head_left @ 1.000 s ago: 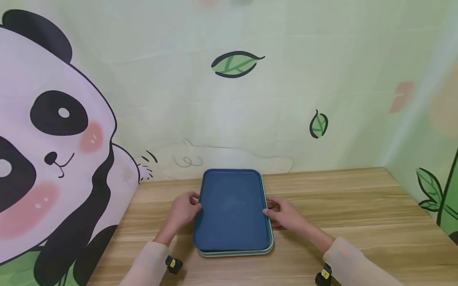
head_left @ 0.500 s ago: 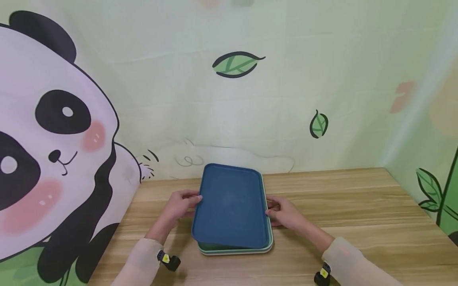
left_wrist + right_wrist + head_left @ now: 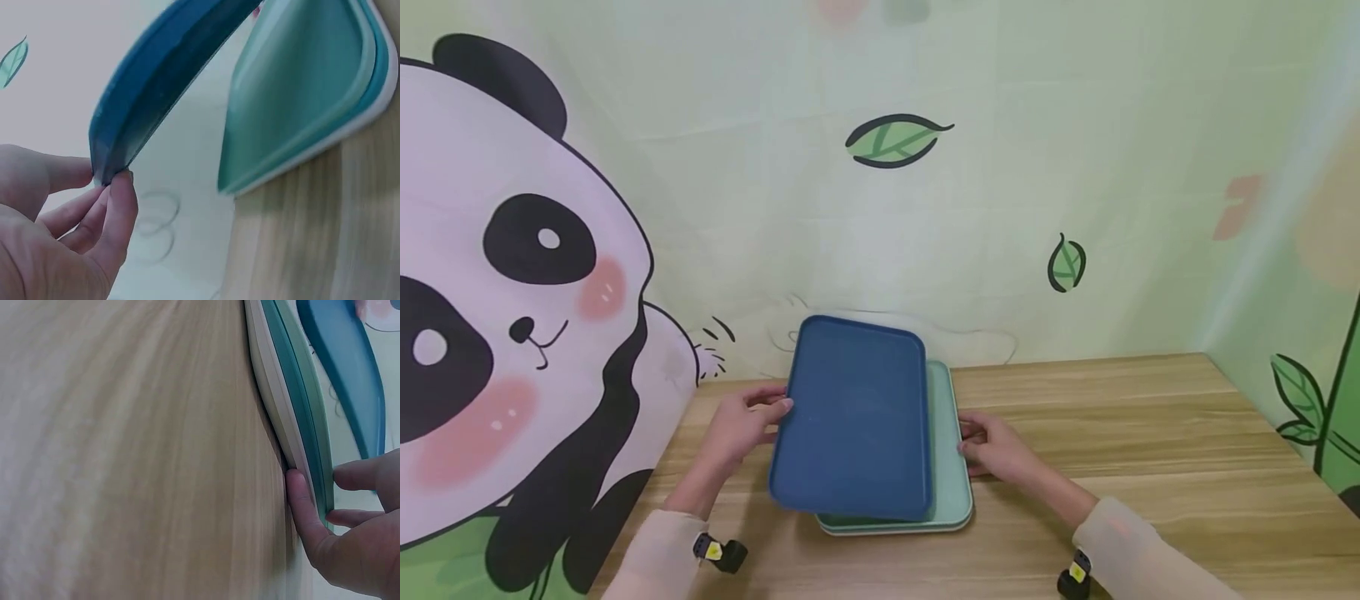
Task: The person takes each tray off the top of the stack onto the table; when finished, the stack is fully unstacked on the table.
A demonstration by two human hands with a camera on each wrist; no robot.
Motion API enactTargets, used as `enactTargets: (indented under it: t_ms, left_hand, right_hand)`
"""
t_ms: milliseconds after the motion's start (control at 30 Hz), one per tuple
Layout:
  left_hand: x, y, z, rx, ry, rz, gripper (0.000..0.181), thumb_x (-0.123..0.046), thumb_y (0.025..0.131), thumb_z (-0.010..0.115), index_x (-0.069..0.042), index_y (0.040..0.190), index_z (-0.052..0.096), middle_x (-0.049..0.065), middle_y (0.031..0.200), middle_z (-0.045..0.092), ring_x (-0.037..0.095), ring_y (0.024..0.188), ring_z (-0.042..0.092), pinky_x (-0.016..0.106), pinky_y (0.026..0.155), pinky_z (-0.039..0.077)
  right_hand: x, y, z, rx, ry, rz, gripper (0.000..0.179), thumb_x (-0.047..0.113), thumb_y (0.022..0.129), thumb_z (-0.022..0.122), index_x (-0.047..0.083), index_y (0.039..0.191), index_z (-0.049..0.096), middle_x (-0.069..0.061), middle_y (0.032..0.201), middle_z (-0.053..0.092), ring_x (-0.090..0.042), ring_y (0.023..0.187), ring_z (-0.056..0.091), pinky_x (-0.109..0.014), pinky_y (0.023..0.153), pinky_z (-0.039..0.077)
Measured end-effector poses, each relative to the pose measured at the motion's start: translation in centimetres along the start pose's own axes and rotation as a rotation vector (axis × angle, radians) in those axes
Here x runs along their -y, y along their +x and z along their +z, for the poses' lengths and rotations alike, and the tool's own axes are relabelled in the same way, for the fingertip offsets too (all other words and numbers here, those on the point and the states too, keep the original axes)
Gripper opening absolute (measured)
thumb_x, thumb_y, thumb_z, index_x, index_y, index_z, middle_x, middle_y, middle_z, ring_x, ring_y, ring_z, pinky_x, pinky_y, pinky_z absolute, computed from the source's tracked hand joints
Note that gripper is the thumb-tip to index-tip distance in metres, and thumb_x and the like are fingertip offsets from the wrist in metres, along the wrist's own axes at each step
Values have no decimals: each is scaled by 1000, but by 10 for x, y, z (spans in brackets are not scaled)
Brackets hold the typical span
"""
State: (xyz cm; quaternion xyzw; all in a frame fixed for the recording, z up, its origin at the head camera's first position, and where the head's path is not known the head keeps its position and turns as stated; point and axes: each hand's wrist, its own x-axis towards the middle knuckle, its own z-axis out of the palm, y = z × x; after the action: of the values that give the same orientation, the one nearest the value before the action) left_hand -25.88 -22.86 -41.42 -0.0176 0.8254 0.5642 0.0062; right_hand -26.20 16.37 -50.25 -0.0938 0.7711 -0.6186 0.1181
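The blue tray (image 3: 853, 417), which the left hand (image 3: 737, 421) pinches only at its left edge above the stack (image 3: 951, 475) that the right hand (image 3: 996, 446) grips at right, could sag and slip, its right side being unsupported.

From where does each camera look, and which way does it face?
Head: worn on the head, facing forward and down at the blue tray, tray stack and table; left hand, right hand and sleeves show.
Left wrist: worn there, facing the left hand pinching the blue tray; that hand shows.
Right wrist: worn there, facing the right hand gripping the tray stack; that hand shows.
Both wrist views share the blue tray and tray stack.
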Motion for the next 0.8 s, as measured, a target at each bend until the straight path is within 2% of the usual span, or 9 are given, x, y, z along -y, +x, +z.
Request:
enactTargets:
  t_ms: [167,433,567,800]
  left_hand:
    - [7,-5,-35,-16,53,2,47,-19,105,67,3,146,60,20,123,63,22,102,68,44,88,63]
    - [36,-8,-83,-44,97,-80,56,-23,108,64,5,153,50,22,133,63,14,100,68,42,89,62]
    - [50,-10,-100,-65,137,-119,56,-23,109,61,6,155,47,24,136,62,14,100,67,39,87,61]
    - [69,-14,-118,-124,232,-186,54,-24,111,55,5,155,46,29,142,58,26,108,63,32,78,56]
  right_hand:
    - [-2,0,-1,-8,-13,22,58,-7,99,61,-10,154,44,-26,129,59,-28,105,64,-41,76,65]
    - [-4,0,-1,-19,-18,14,56,-7,100,60,-10,153,44,-26,128,60,-29,106,64,-41,76,65]
    - [-5,1,-2,-26,-25,11,56,-6,99,61,-7,153,47,-25,128,60,-29,106,64,-42,76,65]
    - [-6,2,-1,-15,-32,-1,56,-6,99,62,-7,153,47,-26,129,60,-31,107,63,-46,77,65]
